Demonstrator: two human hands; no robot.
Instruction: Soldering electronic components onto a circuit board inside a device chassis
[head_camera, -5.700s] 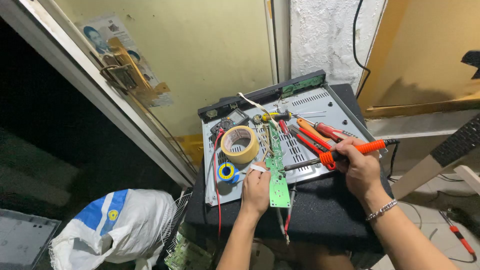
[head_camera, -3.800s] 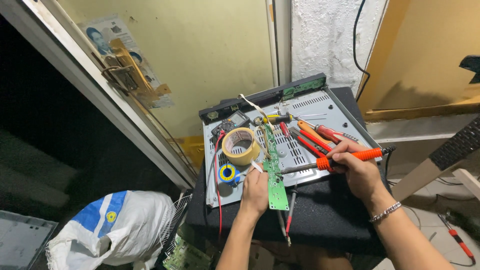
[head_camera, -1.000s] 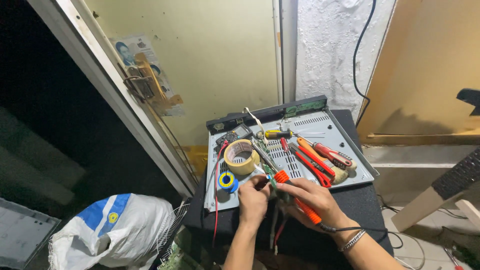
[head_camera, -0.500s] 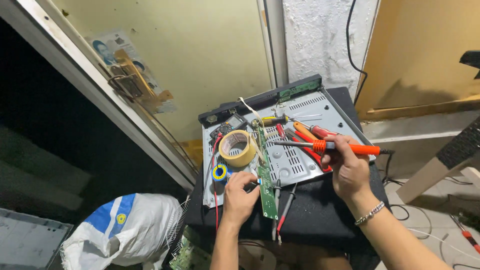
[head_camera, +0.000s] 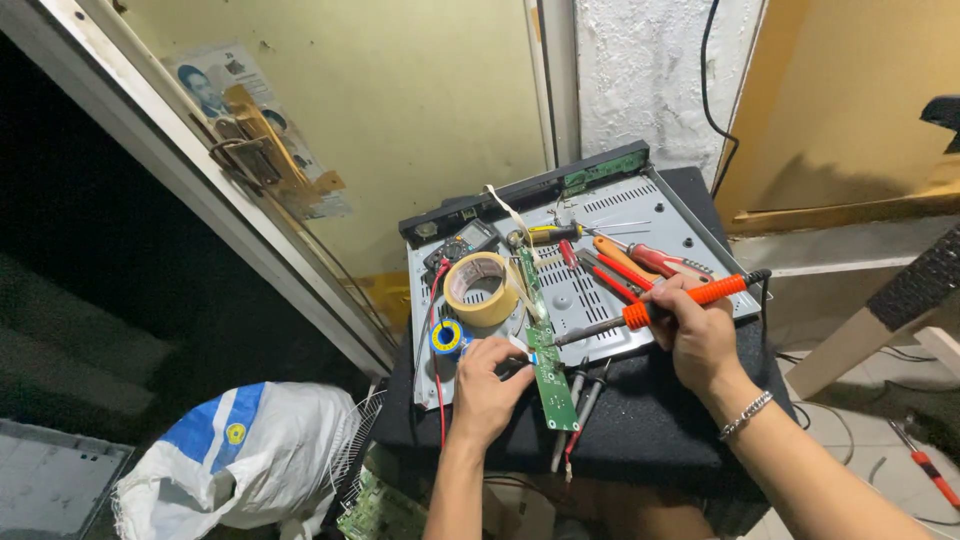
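Observation:
My left hand (head_camera: 487, 388) grips the near end of a narrow green circuit board (head_camera: 546, 352) that lies across the front edge of an opened grey metal device chassis (head_camera: 690, 236). My right hand (head_camera: 698, 330) holds an orange-handled soldering iron (head_camera: 668, 304); its dark tip points left and meets the board near its middle. A roll of tan tape (head_camera: 480, 288) and a small blue solder spool (head_camera: 446, 337) lie just left of the board.
Screwdrivers and red-handled pliers (head_camera: 628, 262) lie in the chassis, with a multimeter (head_camera: 460, 245) at its back left. The chassis sits on a black stand (head_camera: 640, 425). A white and blue sack (head_camera: 250, 452) lies on the floor at left. A door frame (head_camera: 190, 190) runs diagonally.
The view has shifted slightly. My right hand has brought the soldering iron tip down and left onto the board. My left hand still holds the board's near end.

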